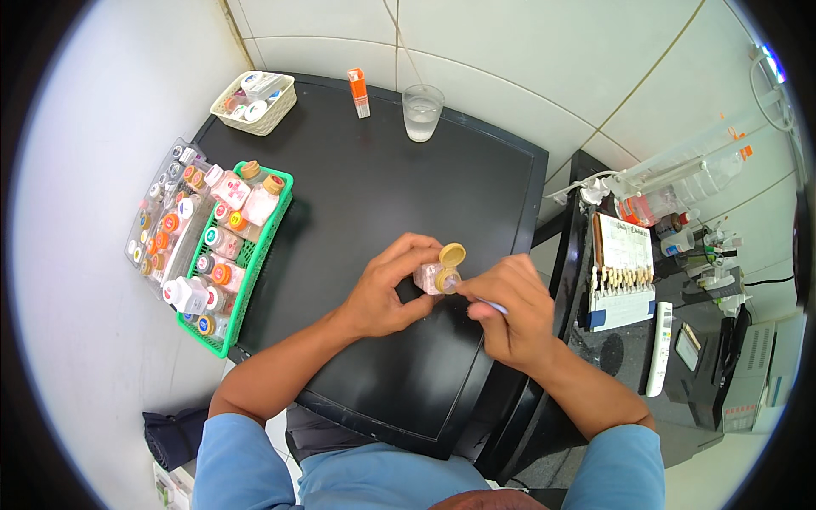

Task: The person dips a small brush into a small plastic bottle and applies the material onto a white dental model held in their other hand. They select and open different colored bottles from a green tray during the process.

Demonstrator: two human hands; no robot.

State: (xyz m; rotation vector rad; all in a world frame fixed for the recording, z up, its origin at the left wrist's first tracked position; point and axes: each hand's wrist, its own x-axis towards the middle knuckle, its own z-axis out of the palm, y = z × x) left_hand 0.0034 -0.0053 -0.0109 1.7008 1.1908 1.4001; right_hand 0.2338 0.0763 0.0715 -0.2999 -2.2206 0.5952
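Note:
My left hand [384, 293] holds a small clear bottle [427, 279] of pinkish contents, tilted over the black table. Its yellow flip cap [452, 254] stands open, and the mouth points toward my right hand. Closed around a thin tool with a pale bluish-white handle [492, 305], my right hand [516, 310] is just right of the bottle. The tool's tip reaches the bottle's mouth; its shape is too small to make out.
Left on the black table [365, 187], a green basket [274, 223] holds several capped bottles. Farther back are a cream basket [265, 121], an orange-and-white box [359, 92] and a glass of clear liquid [422, 115]. Rightward, a side counter bears a tooth shade guide [623, 310] and white remote control [660, 350].

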